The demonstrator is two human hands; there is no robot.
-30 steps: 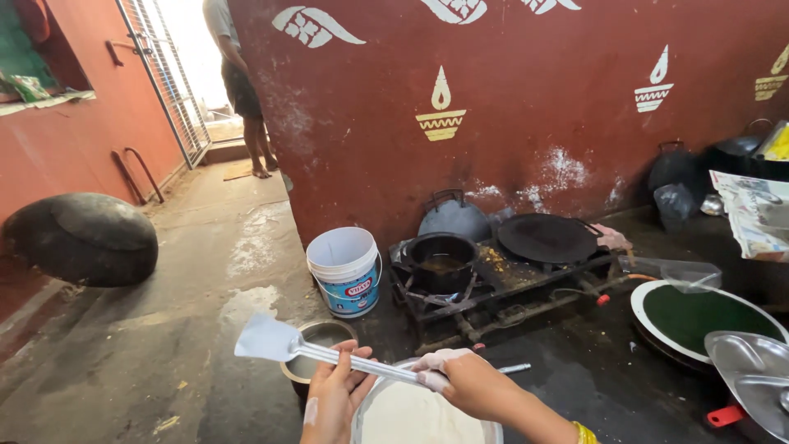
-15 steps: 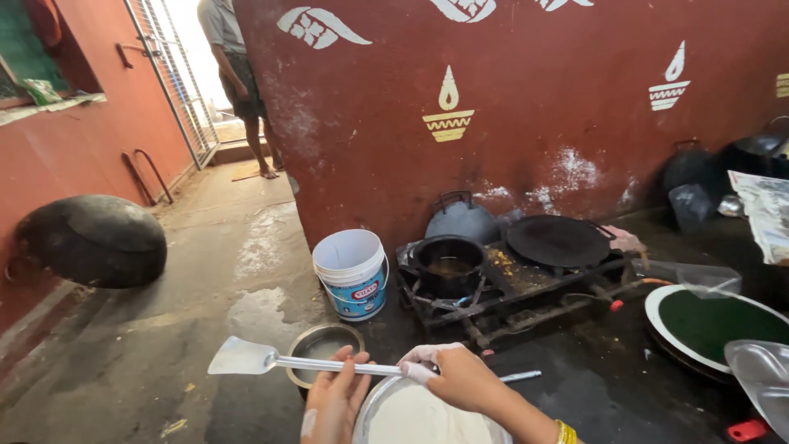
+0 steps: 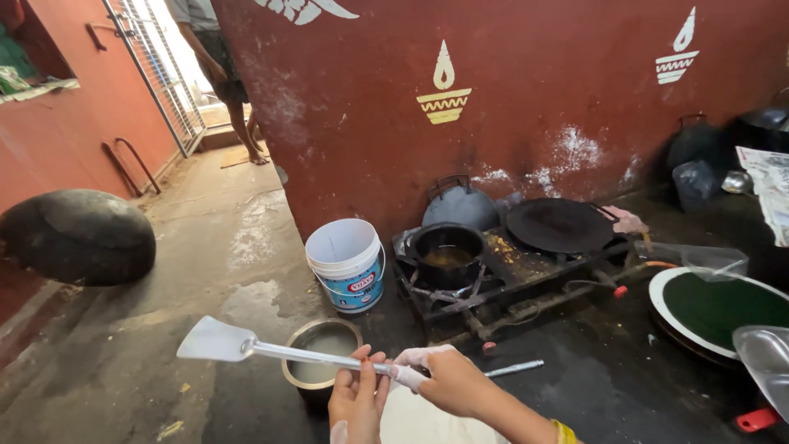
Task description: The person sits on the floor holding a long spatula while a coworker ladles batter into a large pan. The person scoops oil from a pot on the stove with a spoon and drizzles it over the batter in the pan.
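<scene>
My right hand (image 3: 444, 380) grips the handle of a flat metal spatula (image 3: 246, 347), blade pointing left. My left hand (image 3: 358, 396) pinches the same handle just left of it; both hands are smeared with white batter. Below them lies a pale round surface (image 3: 411, 421), partly hidden by my hands. A small steel bowl (image 3: 322, 365) of cloudy liquid sits on the floor under the spatula. Beyond stands a low two-burner stove (image 3: 501, 279) with a black pot (image 3: 448, 252) of oil and a flat black griddle (image 3: 559, 224).
A white bucket (image 3: 347, 263) stands beside the stove against the red wall. A large upturned black wok (image 3: 78, 237) rests at left. A round green-lined tray (image 3: 723, 308) and a steel lid (image 3: 764, 358) lie at right. A person's legs (image 3: 238, 99) show at the doorway.
The spatula has swung down and a little to the left, now lower over the floor. Both hands stay on its handle.
</scene>
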